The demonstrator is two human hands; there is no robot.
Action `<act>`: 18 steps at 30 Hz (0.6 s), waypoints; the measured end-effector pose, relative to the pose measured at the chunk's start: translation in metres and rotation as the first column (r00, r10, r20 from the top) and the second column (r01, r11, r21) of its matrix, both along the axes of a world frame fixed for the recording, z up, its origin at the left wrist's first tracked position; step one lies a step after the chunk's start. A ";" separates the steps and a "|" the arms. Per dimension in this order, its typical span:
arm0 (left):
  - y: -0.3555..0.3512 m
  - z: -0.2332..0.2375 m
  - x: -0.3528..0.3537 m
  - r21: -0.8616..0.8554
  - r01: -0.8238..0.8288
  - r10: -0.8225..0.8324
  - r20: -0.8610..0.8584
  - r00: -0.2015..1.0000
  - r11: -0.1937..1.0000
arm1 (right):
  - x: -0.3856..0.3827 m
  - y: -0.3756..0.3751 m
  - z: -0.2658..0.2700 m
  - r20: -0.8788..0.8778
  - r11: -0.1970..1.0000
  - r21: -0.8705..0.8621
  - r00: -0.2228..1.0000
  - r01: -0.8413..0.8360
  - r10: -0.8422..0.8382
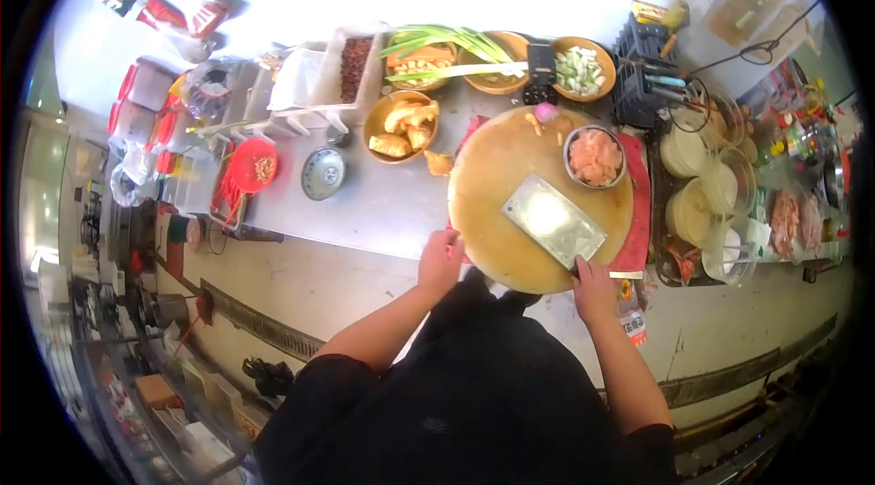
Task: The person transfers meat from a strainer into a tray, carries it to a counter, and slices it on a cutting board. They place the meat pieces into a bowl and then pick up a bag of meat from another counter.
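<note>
My right hand (pixel 595 292) is closed round the dark handle of a cleaver (pixel 554 219), at the front right of a round wooden chopping board (pixel 483 184). The broad blade lies flat on the board, pointing away to the left. Just off the board's front left edge is my left hand (pixel 441 262), fingers curled in, with nothing visible in it. Behind the blade stands a metal bowl of pink meat slices (pixel 595 157). A purple onion piece (pixel 545 112) and small light brown scraps (pixel 534 124) rest at the board's far side.
Left of the board are a bowl of yellow-brown chunks (pixel 401 127), a patterned bowl (pixel 324 173) and a red dish (pixel 253 165). Scallions (pixel 456 40) lie across bowls at the back, near chopped greens (pixel 581 71). Round containers (pixel 691 211) fill a tray at right.
</note>
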State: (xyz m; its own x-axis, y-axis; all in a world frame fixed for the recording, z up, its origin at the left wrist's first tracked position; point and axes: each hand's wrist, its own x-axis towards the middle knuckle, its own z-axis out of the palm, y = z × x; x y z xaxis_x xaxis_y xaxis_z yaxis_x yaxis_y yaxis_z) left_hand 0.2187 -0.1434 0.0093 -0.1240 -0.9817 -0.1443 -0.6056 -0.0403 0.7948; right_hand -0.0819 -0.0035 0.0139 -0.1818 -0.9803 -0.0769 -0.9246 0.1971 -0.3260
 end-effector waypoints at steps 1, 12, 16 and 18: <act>0.003 -0.005 0.000 0.013 0.050 -0.050 -0.004 0.999 0.999 | 0.003 -0.002 -0.002 -0.005 1.000 -0.011 1.000 -0.006 0.006; 0.017 -0.002 -0.051 -0.061 0.671 -0.670 0.033 0.741 0.739 | 0.057 0.161 -0.022 0.118 0.830 0.014 0.823 0.558 -0.555; 0.045 -0.003 -0.069 -0.031 0.760 -0.761 -0.049 0.647 0.649 | 0.059 0.310 -0.097 0.047 0.564 0.317 0.582 0.762 -0.812; 0.061 0.011 -0.077 0.020 0.802 -0.802 -0.035 0.597 0.597 | 0.059 0.365 -0.104 0.148 0.394 0.611 0.390 0.687 -0.909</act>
